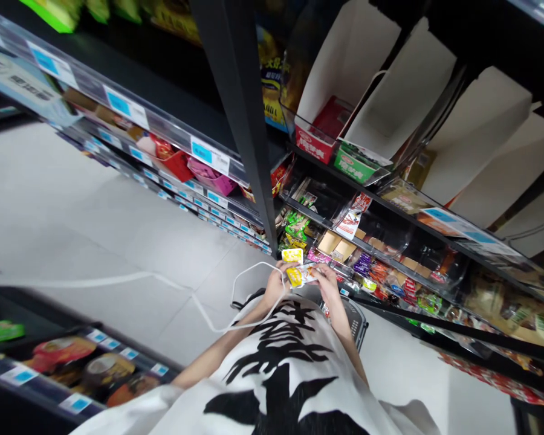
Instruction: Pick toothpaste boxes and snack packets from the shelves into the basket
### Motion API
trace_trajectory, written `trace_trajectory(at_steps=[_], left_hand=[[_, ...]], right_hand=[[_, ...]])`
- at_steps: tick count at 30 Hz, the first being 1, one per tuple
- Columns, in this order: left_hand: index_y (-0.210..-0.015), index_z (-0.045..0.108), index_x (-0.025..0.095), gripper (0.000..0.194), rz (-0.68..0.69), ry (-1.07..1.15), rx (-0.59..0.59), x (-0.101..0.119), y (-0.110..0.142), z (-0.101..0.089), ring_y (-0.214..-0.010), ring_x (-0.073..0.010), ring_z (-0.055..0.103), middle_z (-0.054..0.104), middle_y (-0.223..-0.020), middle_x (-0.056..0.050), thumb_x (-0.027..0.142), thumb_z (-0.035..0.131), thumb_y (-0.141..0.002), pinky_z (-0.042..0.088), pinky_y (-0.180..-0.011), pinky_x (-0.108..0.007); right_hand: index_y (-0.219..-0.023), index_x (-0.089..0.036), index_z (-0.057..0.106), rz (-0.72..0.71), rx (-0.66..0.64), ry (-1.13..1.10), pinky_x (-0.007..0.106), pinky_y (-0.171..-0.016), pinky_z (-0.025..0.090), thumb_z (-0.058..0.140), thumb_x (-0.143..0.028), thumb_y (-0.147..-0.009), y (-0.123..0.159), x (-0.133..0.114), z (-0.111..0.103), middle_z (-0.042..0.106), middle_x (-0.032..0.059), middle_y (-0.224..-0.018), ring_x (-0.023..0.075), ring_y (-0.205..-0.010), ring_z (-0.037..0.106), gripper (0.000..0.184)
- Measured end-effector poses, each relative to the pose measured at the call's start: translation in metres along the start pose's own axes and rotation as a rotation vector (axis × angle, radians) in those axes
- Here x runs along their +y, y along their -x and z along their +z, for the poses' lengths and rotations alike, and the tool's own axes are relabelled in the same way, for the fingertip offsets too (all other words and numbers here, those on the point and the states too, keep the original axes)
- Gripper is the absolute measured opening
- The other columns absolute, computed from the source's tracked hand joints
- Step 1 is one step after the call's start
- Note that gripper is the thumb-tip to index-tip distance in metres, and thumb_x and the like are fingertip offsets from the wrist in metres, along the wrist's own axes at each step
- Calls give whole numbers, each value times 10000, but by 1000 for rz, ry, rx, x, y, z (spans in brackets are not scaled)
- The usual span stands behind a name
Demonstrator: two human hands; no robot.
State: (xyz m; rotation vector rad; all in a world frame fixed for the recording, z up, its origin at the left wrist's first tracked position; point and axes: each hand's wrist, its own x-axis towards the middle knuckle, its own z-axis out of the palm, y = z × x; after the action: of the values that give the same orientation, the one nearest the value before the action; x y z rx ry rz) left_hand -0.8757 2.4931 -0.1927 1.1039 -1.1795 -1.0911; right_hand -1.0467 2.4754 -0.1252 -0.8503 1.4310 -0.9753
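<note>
Cord [191,292] crosses left forearm [212,360], basket [358,320] near right hand [327,281]

"魔芋爽" on a red carton [315,145], "魔芋爽" on a green carton [356,164]

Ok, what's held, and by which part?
A yellow-and-white packet: left hand at its yellow end, right hand at its white end. Second packet at left hand: hold unclear.
</note>
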Motion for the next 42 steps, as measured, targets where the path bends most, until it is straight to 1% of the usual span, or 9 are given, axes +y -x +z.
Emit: trace_trajectory(at_steps=[5, 10, 17, 23, 29, 34, 36, 39, 42], left_hand=[[-1111, 711, 218, 397, -29, 123, 51, -5, -5, -9, -1076, -292, 644, 692, -1041, -91, 360, 765, -744, 507, -1015, -483], [-1107, 724, 193, 413, -114, 192, -51, -16, -4, -6, -1090, -297, 646, 697, -1087, -101, 419, 782, -766, 510, -1011, -461], [-1051, 734, 190, 354, -102, 47, -131, -20, 1, 3, -1043, -275, 653, 678, -1083, -101, 459, 736, -821, 521, -984, -441], [-996, 737, 196, 326, -96, 50, -310, -9, 9, 4, -1016, -271, 653, 695, -1043, -96, 458, 743, -802, 539, -964, -436], [-1032, 744, 162, 293, -94, 65, -456, -1, 9, 4, -1008, -269, 657, 687, -1047, -104, 388, 686, -855, 545, -921, -399], [-1046, 762, 186, 264, -94, 17, -525, 1, 14, 8, -1002, -268, 657, 697, -1041, -91, 359, 661, -874, 527, -928, -372], [-1050, 763, 188, 260, -114, 6, -480, -3, 15, 7, -994, -270, 666, 700, -1049, -90, 323, 668, -850, 518, -939, -374], [-1091, 740, 189, 295, -144, 11, -389, -12, 16, 2, -1048, -279, 661, 700, -1139, -99, 257, 653, -818, 496, -978, -390], [-1097, 719, 190, 308, -171, -7, -345, -20, 16, -2, -1023, -282, 661, 705, -1128, -103, 246, 643, -804, 502, -956, -411]], right_hand=[[-1062, -274, 644, -1, -178, -1, 369, -708, 593, 909, -375, -622, 10, -7, -2, 727, 29, -899, 253, -828, 717, 523], [-926, -250, 654, -46, -81, -61, 348, -714, 568, 832, -481, -725, 14, 8, 5, 717, 21, -842, 229, -796, 696, 354], [-929, -178, 736, -103, -350, 396, 331, -777, 534, 891, -431, -662, 20, 8, -15, 749, 14, -876, 189, -758, 661, 398], [-1087, -220, 716, -231, -249, 530, 220, -609, 467, 845, -403, -732, 22, -23, -40, 727, 4, -904, 146, -732, 616, 420], [-998, -214, 695, -295, -207, 670, 232, -620, 460, 804, -388, -782, 26, -28, -34, 695, -42, -734, 133, -623, 591, 299], [-870, -182, 728, -306, -350, 760, 249, -662, 476, 729, -460, -849, 24, -34, -57, 729, -1, -818, 165, -717, 633, 278], [-880, -177, 718, -355, -212, 759, 258, -646, 478, 707, -498, -861, 17, -44, -83, 724, 20, -816, 177, -716, 636, 322], [-874, -185, 690, -508, 189, 841, 292, -682, 503, 657, -527, -890, -2, -60, -120, 724, 60, -851, 205, -749, 644, 344], [-933, -176, 698, -550, 391, 1147, 332, -852, 513, 551, -436, -969, -29, -63, -136, 735, 121, -1009, 237, -900, 674, 301]])
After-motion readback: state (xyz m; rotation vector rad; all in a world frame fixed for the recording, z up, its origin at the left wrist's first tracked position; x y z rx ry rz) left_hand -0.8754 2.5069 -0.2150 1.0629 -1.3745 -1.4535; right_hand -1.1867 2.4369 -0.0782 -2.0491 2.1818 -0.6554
